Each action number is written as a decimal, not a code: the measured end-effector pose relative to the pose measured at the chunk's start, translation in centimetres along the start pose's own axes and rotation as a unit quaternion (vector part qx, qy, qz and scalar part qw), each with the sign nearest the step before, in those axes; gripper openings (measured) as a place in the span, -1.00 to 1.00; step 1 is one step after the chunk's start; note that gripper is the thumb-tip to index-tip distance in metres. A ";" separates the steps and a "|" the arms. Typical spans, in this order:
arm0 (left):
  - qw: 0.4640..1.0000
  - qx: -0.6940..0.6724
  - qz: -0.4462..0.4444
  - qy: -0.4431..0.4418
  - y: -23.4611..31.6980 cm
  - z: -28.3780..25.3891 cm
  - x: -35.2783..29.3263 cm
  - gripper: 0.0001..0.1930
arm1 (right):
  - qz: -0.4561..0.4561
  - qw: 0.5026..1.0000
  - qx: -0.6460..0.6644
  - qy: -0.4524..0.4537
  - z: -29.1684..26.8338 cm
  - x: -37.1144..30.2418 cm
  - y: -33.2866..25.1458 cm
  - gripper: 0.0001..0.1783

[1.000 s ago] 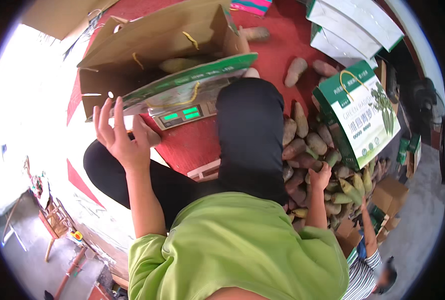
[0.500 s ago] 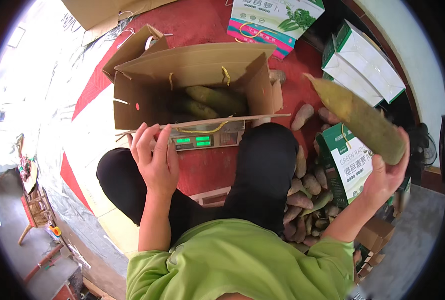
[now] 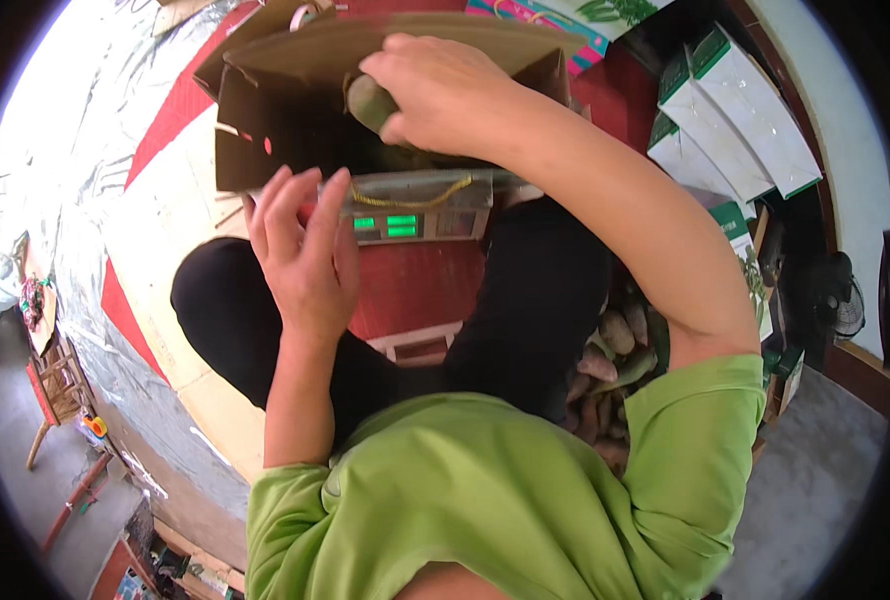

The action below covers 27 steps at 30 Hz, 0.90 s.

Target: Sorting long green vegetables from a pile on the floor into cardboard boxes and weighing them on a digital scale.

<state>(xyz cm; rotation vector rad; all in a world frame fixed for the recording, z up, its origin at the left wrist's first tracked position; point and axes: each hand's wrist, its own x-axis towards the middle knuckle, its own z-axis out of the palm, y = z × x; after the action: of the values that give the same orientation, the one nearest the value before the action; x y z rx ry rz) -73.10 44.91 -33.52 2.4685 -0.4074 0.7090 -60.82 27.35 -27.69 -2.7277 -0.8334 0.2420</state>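
My right hand (image 3: 440, 95) reaches across into the open cardboard box (image 3: 285, 65) and is closed around a green radish (image 3: 370, 104). One blunt end of the radish shows; its rest is hidden by the hand and the box's shadow. My left hand (image 3: 305, 245) is at the near left corner of the box, its fingers spread and touching the near edge. The box rests on a scale with a green-lit display (image 3: 402, 225). A yellow cord handle (image 3: 415, 199) hangs on its near side. The box's dark inside cannot be made out.
Several radishes and reddish roots (image 3: 615, 335) lie in a pile right of my right knee. White and green cartons (image 3: 755, 115) stand at the far right, near a black fan (image 3: 840, 300). A pink and teal carton (image 3: 585, 42) stands behind the box. Left is a wooden chair (image 3: 60, 400).
My right hand has carried the radish from the right side leftward into the box. My left hand stays at the box's near corner. The view has shifted, with the box now higher in it.
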 end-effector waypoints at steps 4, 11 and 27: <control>1.000 0.006 0.003 -0.006 -0.2 0.2 -0.1 -0.52 | -0.075 0.973 0.008 0.217 0.3 0.1 0.2 -0.69; 0.999 0.014 0.005 0.033 -0.5 -0.1 -0.5 -0.54 | 0.212 0.849 0.360 0.323 -4.4 -11.0 4.4 -0.60; 0.996 0.054 0.023 0.065 -0.5 -0.5 -0.3 -0.61 | 0.465 0.683 0.468 0.314 18.7 -31.7 10.4 -0.75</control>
<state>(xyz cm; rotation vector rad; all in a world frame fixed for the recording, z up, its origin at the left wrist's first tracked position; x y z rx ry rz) -73.34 45.61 -33.51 2.5032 -0.3870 0.9273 -85.84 5.08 -46.15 -1.7238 0.7563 -0.0926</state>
